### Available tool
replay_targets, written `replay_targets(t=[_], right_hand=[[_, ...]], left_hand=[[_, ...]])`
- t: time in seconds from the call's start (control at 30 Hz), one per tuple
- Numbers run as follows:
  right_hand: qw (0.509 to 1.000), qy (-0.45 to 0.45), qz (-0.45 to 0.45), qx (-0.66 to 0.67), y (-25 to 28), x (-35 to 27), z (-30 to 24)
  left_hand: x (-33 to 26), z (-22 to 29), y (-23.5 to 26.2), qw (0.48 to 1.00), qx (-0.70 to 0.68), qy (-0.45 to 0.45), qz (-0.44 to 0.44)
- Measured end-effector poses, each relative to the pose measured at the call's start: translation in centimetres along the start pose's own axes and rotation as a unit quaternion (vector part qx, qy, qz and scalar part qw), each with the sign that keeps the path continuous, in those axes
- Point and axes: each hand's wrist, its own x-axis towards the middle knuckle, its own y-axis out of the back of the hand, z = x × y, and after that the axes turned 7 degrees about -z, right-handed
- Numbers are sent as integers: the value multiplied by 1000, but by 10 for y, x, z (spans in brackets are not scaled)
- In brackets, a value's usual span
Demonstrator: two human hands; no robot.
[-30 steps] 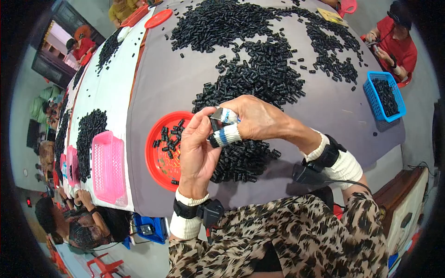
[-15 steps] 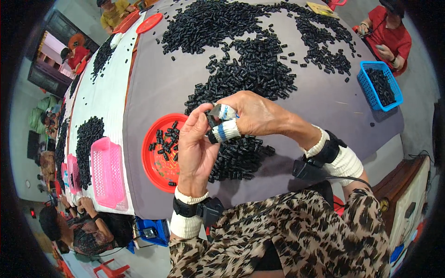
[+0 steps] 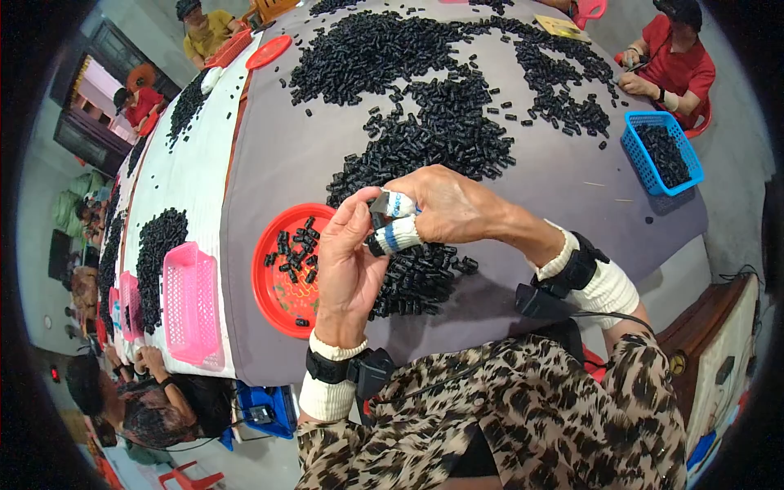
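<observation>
My left hand (image 3: 347, 273) is closed, with thumb and forefinger pinching a small black plastic piece (image 3: 376, 219) that is mostly covered by the fingers. Right against it, my right hand (image 3: 449, 202) grips a small blade (image 3: 380, 201) with a white wrapped handle (image 3: 399, 204). A white knitted finger sleeve (image 3: 398, 234) with a blue stripe and a dark tip covers one right finger. Below and behind my hands lies a heap of ribbed black plastic pieces (image 3: 420, 282). Left of my left wrist, a round red tray (image 3: 265, 298) holds several such pieces.
Larger heaps of black pieces (image 3: 433, 122) spread over the grey tablecloth (image 3: 572, 188). A blue basket (image 3: 692, 178) of pieces stands at the right edge, near a co-worker in red (image 3: 682, 65). Pink baskets (image 3: 192, 302) stand on the white-covered table at left, where other people sit.
My two hands stay together at the black piece, with barely any shift. The view has moved slightly. The co-worker in red at right has brought both hands closer together over the table edge.
</observation>
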Motion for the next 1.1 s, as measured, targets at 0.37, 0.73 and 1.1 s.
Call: replay_targets(t=[0.37,0.73,1.1], right_hand=[[995,-32,55,78,-10,-2,-8],[990,-78,50,105,-20,9,20],[994,-53,-21,91,-20,26,22]], left_hand=[[-9,2,-2,999,24,-6,29],[-17,10,32,979,120,2,164],[-13,8,41,992,51,12,114]])
